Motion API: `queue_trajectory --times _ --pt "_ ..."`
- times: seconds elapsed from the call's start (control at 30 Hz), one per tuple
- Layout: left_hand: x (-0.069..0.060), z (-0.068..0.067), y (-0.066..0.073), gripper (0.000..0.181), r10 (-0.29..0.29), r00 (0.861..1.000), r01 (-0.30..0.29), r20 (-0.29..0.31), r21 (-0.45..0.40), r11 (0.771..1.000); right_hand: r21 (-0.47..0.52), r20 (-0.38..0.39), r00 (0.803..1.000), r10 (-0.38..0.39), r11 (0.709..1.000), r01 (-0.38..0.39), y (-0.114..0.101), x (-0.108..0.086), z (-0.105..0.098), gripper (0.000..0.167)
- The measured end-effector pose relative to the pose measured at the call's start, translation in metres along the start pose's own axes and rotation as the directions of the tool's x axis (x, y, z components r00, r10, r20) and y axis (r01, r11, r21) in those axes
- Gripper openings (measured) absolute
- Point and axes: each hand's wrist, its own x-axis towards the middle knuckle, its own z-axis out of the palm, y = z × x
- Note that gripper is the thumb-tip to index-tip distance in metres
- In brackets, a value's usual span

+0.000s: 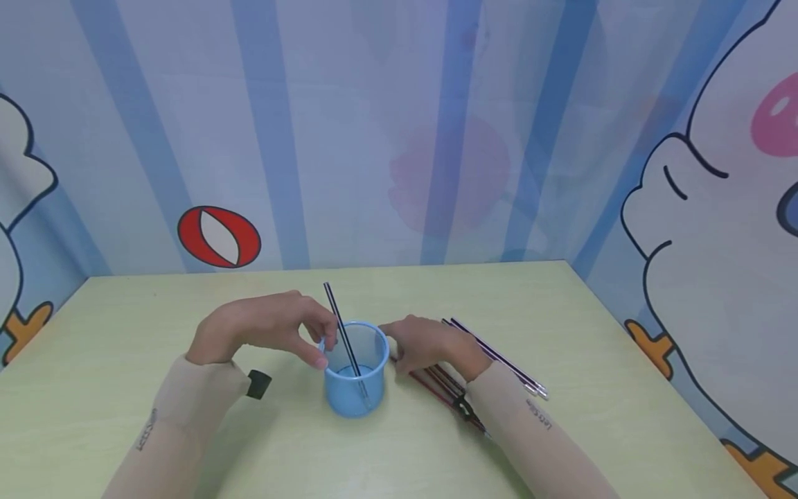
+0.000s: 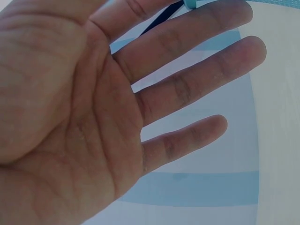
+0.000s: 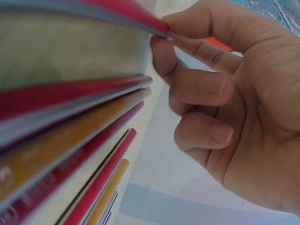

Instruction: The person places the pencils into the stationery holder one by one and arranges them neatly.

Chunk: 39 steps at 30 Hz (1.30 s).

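Observation:
A light blue cup (image 1: pixel 355 395) stands on the table, with a dark striped pencil (image 1: pixel 341 322) leaning inside it. My left hand (image 1: pixel 274 326) is at the cup's left rim, its thumb and fingertips pinching the edge there. The left wrist view shows that hand's (image 2: pixel 108 103) outer fingers spread and fairly straight. Close to the cup's right side, my right hand (image 1: pixel 430 343) reaches down over several pencils. In the right wrist view, the thumb and index finger of this hand (image 3: pixel 234 89) pinch the end of a red pencil (image 3: pixel 131 14).
More pencils (image 3: pixel 89 112), red and yellow, lie side by side beneath the held one. Dark striped pencils (image 1: pixel 505 360) lie right of my right hand. A black band or clip (image 1: pixel 463 407) sits across the nearer bunch. Behind the table (image 1: pixel 156 312) rises a printed backdrop (image 1: pixel 349 138).

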Motion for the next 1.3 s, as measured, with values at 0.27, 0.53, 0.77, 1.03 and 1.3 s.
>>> queue_trajectory --times 0.27,0.53,0.77,1.03,1.3 --pt "0.0 0.001 0.0 0.017 -0.009 1.0 0.009 -0.008 0.003 1.0 0.058 -0.021 0.996 -0.089 0.994 0.09 0.004 -0.007 -0.016 0.034" --pt "0.0 0.001 0.0 0.015 -0.003 1.0 0.003 -0.001 -0.004 1.0 0.105 -0.087 0.988 -0.126 0.985 0.135 0.002 -0.018 -0.03 0.024" --pt "0.0 0.001 0.0 0.016 -0.005 1.0 0.005 -0.008 -0.001 1.0 0.143 -0.17 0.965 -0.201 0.964 0.226 0.003 -0.026 -0.041 0.024" --pt "0.001 0.001 0.001 0.017 0.003 1.0 -0.003 -0.004 0.011 1.0 0.17 -0.295 0.927 -0.232 0.942 0.29 0.004 -0.04 -0.056 0.026" --pt "0.0 0.0 0.003 0.018 0.001 1.0 -0.001 0.002 0.013 1.0 0.242 -0.472 0.859 -0.197 0.908 0.342 0.012 -0.056 -0.069 0.024"
